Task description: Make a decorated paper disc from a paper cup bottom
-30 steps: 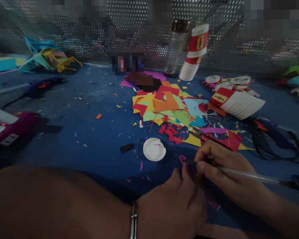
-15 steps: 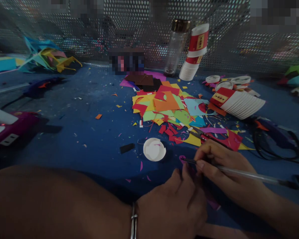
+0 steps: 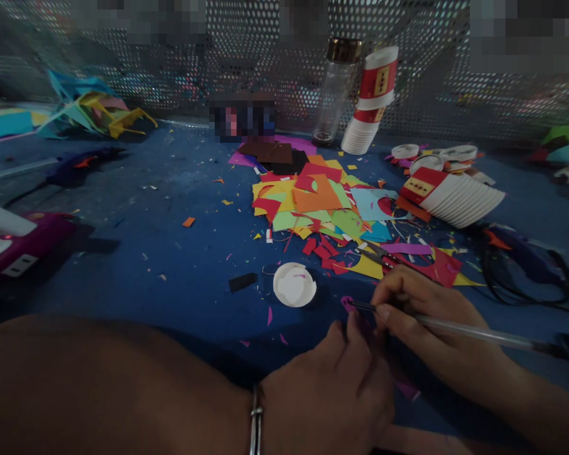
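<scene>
My right hand (image 3: 422,316) is closed round a clear-barrelled pen (image 3: 474,333) with a black tip section. The pen's tip rests on the rounded end of a purple paper piece (image 3: 348,302), where dark marks show. My left hand (image 3: 336,385), a metal bracelet at its wrist, bends its fingers over that same piece and presses it down. Most of the paper is hidden beneath my hands; another purple part shows below my right hand. Left of the fingers stands a white cut paper-cup bottom (image 3: 294,285) with a bit of purple inside. A small black strip (image 3: 243,282) lies beside it.
Coloured paper scraps (image 3: 317,196) pile up mid-table, with scissors (image 3: 384,258) at their near edge. Stacked paper cups (image 3: 455,196) lie right, near a glue gun (image 3: 526,253) and cable. A glass bottle (image 3: 334,95) stands behind. At left are another glue gun (image 3: 76,165) and a purple power strip (image 3: 33,246).
The pen tip has shifted very slightly on the purple paper, and the dark marks there look a little different. Both hands stay in nearly the same place.
</scene>
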Tool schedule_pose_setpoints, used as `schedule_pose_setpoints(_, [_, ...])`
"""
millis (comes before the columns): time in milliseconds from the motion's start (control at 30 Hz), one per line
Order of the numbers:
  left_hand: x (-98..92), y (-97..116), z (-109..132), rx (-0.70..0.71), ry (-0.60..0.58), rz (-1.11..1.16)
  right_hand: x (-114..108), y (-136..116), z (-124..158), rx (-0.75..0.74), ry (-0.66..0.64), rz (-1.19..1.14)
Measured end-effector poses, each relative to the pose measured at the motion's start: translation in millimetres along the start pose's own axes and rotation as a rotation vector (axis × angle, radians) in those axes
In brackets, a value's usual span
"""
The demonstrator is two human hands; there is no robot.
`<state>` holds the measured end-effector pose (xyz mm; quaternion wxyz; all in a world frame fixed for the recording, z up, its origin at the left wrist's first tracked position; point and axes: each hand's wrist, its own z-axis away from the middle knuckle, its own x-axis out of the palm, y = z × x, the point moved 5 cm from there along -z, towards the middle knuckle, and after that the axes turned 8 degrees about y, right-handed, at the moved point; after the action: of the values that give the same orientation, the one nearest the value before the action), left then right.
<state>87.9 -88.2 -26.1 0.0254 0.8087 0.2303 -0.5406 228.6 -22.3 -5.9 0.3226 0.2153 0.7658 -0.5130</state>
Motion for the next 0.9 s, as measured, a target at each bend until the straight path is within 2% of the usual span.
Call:
schedule_pose_setpoints(267, [-2.0, -1.4, 0.2, -0.012, 0.049, -0.009, -1.9, -4.2, -1.6, 0.001, -0.013, 0.012])
schedule_pose_setpoints(567, [-2.6, -0.3, -0.7, -0.01, 0.049, -0.018, 0.5, -0.6, -0.2, 0.053, -0.033, -0.006])
schedule_pose_setpoints(767, [-1.1, -1.7, 0.1, 0.005, -0.005, -0.003, 1.1, 2.4, 2.3, 0.08, -0.044, 0.006])
schedule_pose_setpoints(900, [-3.2, -1.2, -0.8, 0.008, 0.017, 0.008, -1.2, 6.1, 2.5, 0.085, -0.002, 0.0])
